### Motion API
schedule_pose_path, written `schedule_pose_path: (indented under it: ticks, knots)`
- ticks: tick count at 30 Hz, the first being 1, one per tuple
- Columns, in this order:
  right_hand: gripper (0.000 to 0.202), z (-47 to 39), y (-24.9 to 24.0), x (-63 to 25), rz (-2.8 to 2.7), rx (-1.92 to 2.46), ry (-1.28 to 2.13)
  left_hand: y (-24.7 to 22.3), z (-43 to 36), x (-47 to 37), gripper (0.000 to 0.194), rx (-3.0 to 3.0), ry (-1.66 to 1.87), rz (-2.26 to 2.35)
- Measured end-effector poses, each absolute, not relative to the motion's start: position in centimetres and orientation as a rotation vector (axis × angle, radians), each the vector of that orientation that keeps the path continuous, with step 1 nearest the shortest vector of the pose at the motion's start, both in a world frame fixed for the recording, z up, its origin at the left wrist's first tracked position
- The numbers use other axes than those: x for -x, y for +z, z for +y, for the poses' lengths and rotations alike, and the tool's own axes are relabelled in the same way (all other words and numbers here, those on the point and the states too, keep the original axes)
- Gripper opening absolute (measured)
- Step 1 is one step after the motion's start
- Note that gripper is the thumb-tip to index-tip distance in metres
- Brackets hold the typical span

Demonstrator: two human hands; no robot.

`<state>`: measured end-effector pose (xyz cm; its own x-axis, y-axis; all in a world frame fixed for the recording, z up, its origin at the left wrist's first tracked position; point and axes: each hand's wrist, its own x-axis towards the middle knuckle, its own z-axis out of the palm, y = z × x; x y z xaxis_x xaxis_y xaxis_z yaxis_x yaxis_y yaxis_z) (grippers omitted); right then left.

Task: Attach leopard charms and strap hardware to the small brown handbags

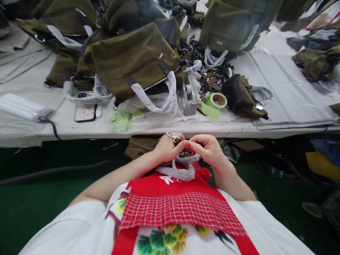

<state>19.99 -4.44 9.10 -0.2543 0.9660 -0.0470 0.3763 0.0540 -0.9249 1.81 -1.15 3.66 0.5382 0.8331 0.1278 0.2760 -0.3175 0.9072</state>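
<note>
In front of my lap, just off the table's edge, my left hand [168, 148] is closed on a silver snap hook [172, 136], which sticks out above the fingers. My right hand [208, 148] meets it thumb to thumb in a pinch, and whatever its fingertips grip is too small to make out. Below both hands hangs a bag handle [183, 173] wrapped in white film. An olive fabric bag [140, 147] rests on my lap, partly hidden by my left hand and forearm.
Several olive bags with wrapped handles, such as one large bag [138, 60], crowd the table [228, 131]. Nearer stand a green tape roll [218, 101], a small bag [239, 95], a pile of chains [211, 81], a phone [85, 112] and a white corded device [23, 106].
</note>
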Motion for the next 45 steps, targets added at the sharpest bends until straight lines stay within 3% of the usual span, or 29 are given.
schedule_pose_path:
  ticks: [5,13,29,37,39,42,45]
  knots:
    - [0.022,-4.2,9.4,-20.7,-1.689,1.395,1.233,4.4,-1.2,-1.5,0.045,-2.087,0.695,1.017]
    - [0.023,-3.5,9.4,-20.2,-1.715,1.392,1.245,6.1,-0.8,-0.8,0.054,-2.447,0.503,1.207]
    - [0.026,-3.3,7.0,-19.7,-1.634,1.33,1.321,8.3,-0.9,1.2,0.022,-1.781,0.586,0.975]
    - [0.016,-3.4,7.1,-19.4,-1.694,1.353,1.087,8.7,-0.5,1.3,0.034,-1.904,0.615,0.931]
    - [0.027,-3.5,7.5,-19.4,-1.664,1.35,1.015,8.8,-0.6,1.2,0.033,-1.967,0.661,0.976]
    - [0.039,-3.4,8.0,-19.1,-1.648,1.157,1.261,9.5,-0.8,1.0,0.034,-2.01,0.763,0.993]
    - [0.027,-3.3,8.3,-18.6,-1.665,1.023,1.471,10.1,-0.7,0.9,0.032,-1.993,0.853,0.995]
